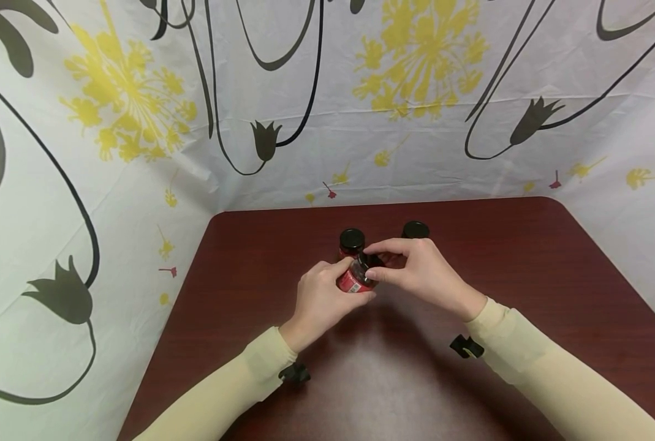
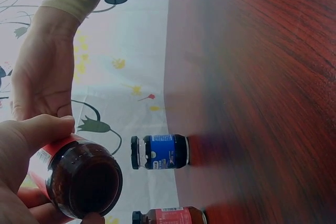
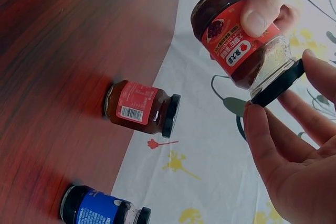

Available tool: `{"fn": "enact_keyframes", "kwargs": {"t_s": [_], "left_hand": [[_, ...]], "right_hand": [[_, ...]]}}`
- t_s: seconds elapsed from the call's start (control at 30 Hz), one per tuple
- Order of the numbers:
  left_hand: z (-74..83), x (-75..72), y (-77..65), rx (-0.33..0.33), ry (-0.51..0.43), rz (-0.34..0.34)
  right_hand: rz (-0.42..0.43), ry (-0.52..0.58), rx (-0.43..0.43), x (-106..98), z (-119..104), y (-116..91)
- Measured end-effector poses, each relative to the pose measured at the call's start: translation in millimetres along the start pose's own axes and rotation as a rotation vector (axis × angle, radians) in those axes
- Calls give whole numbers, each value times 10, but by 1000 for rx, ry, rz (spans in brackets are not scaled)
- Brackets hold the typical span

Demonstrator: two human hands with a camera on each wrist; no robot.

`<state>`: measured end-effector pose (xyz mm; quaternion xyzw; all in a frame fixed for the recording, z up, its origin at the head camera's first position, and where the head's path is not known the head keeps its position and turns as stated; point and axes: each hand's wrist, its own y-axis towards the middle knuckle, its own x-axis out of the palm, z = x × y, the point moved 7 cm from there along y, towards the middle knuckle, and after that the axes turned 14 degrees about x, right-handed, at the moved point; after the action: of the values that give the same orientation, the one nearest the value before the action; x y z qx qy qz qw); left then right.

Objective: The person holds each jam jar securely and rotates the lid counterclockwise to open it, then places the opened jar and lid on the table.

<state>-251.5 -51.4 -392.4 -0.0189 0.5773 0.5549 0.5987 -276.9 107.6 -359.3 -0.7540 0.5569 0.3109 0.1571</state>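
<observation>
Left hand grips a jar with a red label, its thumb and fingers wrapped round the body. Right hand pinches the jar's black lid, thumb on one side of the rim and fingertips on the other. Held above the worktop, the jar is tilted. Dark contents fill the body, while the glass near the neck looks clear; the lid sits at the mouth, though how tightly cannot be told.

Two more jars stand upright behind the hands, apart from each other. One, the red jar, carries a red label with a barcode and a black lid; from the head view it appears just beyond the held one. Farther to the right, partly hidden by the right hand in that view, stands the blue jar, also black-lidded. Pale yellow sleeves cover both forearms. White cloth printed with yellow blooms and grey-green tulips hangs behind the dark reddish worktop and along its sides.
</observation>
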Motion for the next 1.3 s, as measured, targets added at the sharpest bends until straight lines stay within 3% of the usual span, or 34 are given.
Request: {"fn": "enact_keyframes", "kwargs": {"t_s": [0.5, 0.83, 1.07, 1.3], "left_hand": [[-4, 20, -8, 1, 13, -4], [3, 18, -10, 7, 15, -3], [0, 14, -6, 2, 1, 9], [-1, 23, -18, -4, 3, -1]], "right_hand": [[-47, 57, -25, -81, -338, -144], [-56, 25, -57, -15, -75, -60], [-29, 64, 7, -38, 9, -28], [10, -4, 80, -55, -22, -24]]}}
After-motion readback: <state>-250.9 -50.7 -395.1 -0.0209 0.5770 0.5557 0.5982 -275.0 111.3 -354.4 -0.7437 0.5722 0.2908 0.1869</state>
